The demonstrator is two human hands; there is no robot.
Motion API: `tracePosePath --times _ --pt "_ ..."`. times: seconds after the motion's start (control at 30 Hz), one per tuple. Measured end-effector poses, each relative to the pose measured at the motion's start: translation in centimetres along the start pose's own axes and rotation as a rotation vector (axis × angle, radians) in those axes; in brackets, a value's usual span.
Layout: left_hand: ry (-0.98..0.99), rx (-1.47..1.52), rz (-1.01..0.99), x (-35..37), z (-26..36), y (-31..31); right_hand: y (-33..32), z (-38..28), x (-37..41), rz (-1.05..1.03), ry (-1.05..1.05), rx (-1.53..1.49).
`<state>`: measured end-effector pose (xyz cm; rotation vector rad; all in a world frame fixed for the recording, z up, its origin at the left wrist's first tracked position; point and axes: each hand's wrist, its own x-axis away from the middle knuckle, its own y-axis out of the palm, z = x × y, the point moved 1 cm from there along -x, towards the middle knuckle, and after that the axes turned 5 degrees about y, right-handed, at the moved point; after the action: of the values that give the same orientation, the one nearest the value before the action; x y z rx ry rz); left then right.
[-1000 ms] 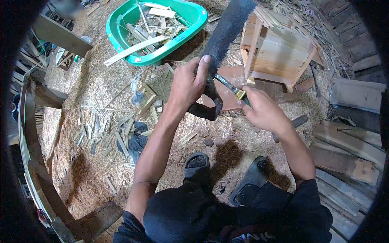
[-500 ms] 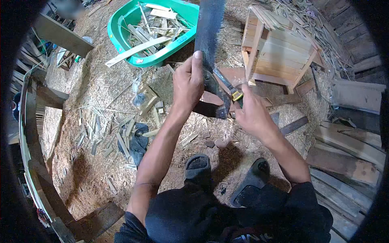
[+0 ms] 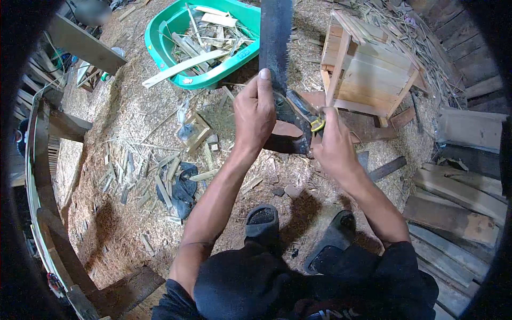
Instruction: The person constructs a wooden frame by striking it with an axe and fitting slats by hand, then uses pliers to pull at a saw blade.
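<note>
A handsaw (image 3: 274,45) stands with its toothed blade pointing away from me, the teeth on the right. My left hand (image 3: 256,114) is closed around its lower part, thumb lying flat along the blade. My right hand (image 3: 336,141) grips a metal tool with a yellow-and-black handle (image 3: 317,125); I cannot make out its exact kind. The tool's metal end slants up and left, over or against the saw near its dark handle (image 3: 288,143). Part of the saw handle is hidden behind my left hand.
A green tub (image 3: 152,37) holds wood scraps, with a pale slat (image 3: 184,69) across its rim. A wooden box-like frame (image 3: 373,74) stands at the upper right. Planks (image 3: 453,213) lie on the right. Shavings and offcuts cover the floor around my sandals (image 3: 261,221).
Both hands, with the saw and the tool, have shifted slightly right in view. The tool's metal end appears a little lower and farther right than before.
</note>
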<state>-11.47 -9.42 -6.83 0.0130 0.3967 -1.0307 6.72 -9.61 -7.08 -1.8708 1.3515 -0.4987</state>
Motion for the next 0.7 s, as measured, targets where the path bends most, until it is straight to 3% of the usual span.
tracePosePath --times 0.13,0.23,0.27,0.43,0.57,0.7 --pt "-0.047 0.042 -0.044 0.1 0.5 -0.1 0.5 1.7 -0.3 0.053 -0.081 -0.027" --pt "-0.197 0.236 -0.117 0.3 0.8 0.1 0.0 1.7 -0.7 0.157 -0.222 0.024" --pt "-0.327 0.385 -0.142 0.7 1.1 0.6 0.0 1.8 -0.9 0.153 -0.224 -0.003" --pt "-0.118 0.263 -0.185 -0.3 1.8 0.2 -1.0 1.4 -1.1 0.143 -0.270 -0.129" --pt "-0.149 0.299 -0.211 -0.3 2.1 0.3 -2.1 1.1 -1.1 0.005 -0.229 -0.176" --pt "-0.191 0.333 -0.253 -0.1 1.6 0.2 -2.1 1.7 -1.0 0.027 -0.296 -0.184"
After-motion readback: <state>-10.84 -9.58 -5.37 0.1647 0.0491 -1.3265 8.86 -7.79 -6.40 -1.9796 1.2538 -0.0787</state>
